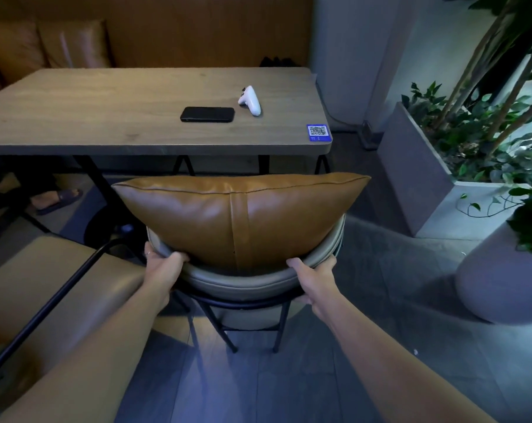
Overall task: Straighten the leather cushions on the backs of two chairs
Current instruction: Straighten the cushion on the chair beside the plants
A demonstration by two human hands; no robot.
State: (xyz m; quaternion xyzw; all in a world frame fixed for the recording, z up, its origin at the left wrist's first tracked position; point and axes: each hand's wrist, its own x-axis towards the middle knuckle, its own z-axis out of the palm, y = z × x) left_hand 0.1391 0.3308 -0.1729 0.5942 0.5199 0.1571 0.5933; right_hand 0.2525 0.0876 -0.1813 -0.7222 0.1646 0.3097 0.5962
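Beyond the table (75, 117), the cushion (240, 215) sat on the chair (237, 282) back. Left hand (164, 267) and right hand (315, 276) were closed around the backrest rim just beneath it. Soft, slick leather probably handles best by its corners.

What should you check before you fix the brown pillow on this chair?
1. Left hand gripping the chair back: ok, fingers curl over its grey rim.
2. Right hand gripping the same rim: ok.
3. Leather cushion level: not ok, its top seam slopes and the right corner sticks out past the chair.
4. Cushion strap centred: ok, it runs down the middle.
5. Room ahead: ok, there is a gap to the table.
6. Second chair cushion: cannot tell, none in view.
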